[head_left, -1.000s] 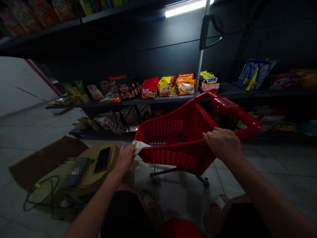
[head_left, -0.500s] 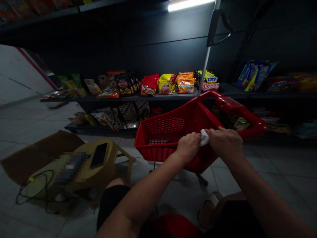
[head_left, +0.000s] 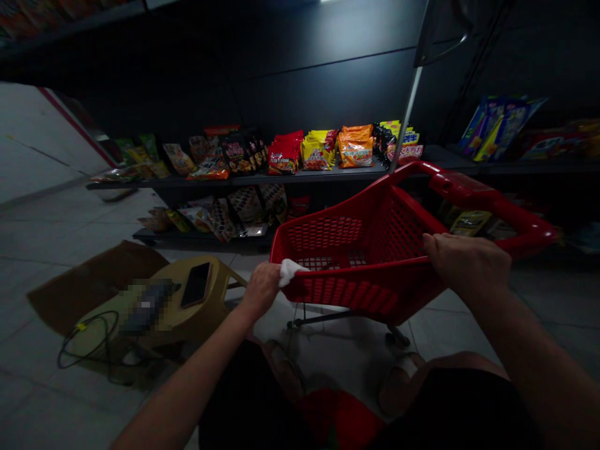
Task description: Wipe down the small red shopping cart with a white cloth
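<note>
A red plastic shopping cart (head_left: 370,290) stands in front of me, its basket showing bare mesh inside. My left hand (head_left: 263,286) is closed around a crumpled white cloth (head_left: 289,271) at the left end of the near rim. The cloth lies against the rim; whether it is fabric or paper I cannot tell. Toward the handle end, my right hand (head_left: 471,259) grips the same rim, its fingertips curled over the edge. The thick red handle (head_left: 497,200) rises just beyond that hand.
Dark shelves (head_left: 225,182) of snack packets run behind the cart. A metal pole (head_left: 409,112) stands up from the cart. To the left, a yellowish stool (head_left: 220,278) bears a phone (head_left: 196,284), a blurred-out item and a black cable (head_left: 112,325). A brown cardboard piece (head_left: 94,275) is beside it.
My hands have moved apart: the left has slid leftward along the rim with the white cloth, while the right has let go of the cloth and holds the rim further right.
</note>
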`<action>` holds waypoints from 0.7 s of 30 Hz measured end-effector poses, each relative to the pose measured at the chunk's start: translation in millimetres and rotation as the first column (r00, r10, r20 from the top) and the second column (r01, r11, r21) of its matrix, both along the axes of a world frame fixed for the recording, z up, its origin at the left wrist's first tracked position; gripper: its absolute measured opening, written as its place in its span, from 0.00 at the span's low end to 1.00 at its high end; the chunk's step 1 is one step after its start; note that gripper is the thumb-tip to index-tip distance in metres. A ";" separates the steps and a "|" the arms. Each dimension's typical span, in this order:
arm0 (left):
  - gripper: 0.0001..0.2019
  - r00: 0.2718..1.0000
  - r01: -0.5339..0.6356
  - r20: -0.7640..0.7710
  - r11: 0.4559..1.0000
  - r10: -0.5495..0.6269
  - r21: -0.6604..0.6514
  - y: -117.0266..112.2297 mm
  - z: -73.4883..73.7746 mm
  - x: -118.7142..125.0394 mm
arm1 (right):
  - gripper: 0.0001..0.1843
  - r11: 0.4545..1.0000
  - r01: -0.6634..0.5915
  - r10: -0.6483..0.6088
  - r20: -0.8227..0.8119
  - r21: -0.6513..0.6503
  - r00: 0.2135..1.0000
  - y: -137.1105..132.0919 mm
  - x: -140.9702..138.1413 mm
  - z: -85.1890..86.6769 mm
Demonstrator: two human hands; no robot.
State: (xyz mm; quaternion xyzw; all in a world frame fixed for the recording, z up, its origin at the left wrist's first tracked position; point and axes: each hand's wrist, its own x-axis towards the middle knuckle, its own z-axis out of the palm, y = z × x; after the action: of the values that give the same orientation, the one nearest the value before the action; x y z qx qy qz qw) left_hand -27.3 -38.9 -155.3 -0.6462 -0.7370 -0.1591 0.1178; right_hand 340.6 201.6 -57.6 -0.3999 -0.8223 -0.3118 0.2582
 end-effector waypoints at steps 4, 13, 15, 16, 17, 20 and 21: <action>0.17 0.996 -0.027 0.082 0.995 0.019 0.092 -22.1 -11.8 -37.8 | 0.22 0.999 -0.037 0.037 -0.005 -0.019 0.999 -3.0 -3.6 -1.8; 0.25 0.985 0.045 0.149 0.958 -0.090 0.283 58.3 -29.7 94.9 | 0.23 0.998 -0.049 0.048 -0.037 -0.037 0.998 -13.3 -20.5 -3.1; 0.24 0.965 0.135 0.172 0.936 -0.199 0.326 74.1 -33.1 128.9 | 0.24 0.998 -0.058 0.057 -0.046 -0.040 0.997 -13.4 -19.3 -2.2; 0.23 0.946 0.186 0.195 0.927 -0.258 0.325 77.8 -35.8 140.5 | 0.24 0.997 -0.059 0.057 -0.048 -0.040 0.997 -13.2 -18.0 -1.7; 0.22 0.922 0.241 0.225 0.920 -0.316 0.309 77.9 -39.6 147.9 | 0.24 0.998 -0.058 0.056 -0.049 -0.038 0.997 -12.8 -16.4 -1.4; 0.15 0.843 0.343 0.353 0.911 -0.406 0.229 56.1 -58.0 147.5 | 0.24 0.998 -0.059 0.058 -0.045 -0.022 0.997 -11.4 -11.4 -1.3; 0.13 0.832 0.302 0.417 0.929 -0.366 0.212 42.9 -65.5 141.5 | 0.24 0.998 -0.062 0.061 -0.041 -0.018 0.997 -11.1 -10.1 -1.5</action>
State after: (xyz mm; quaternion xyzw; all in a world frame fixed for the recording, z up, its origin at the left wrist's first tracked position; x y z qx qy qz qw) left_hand 114.2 4.0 -220.8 -0.7009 -0.6069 -0.3725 -0.0410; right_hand 330.5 190.5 -59.1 -0.3832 -0.8318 -0.2876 0.2803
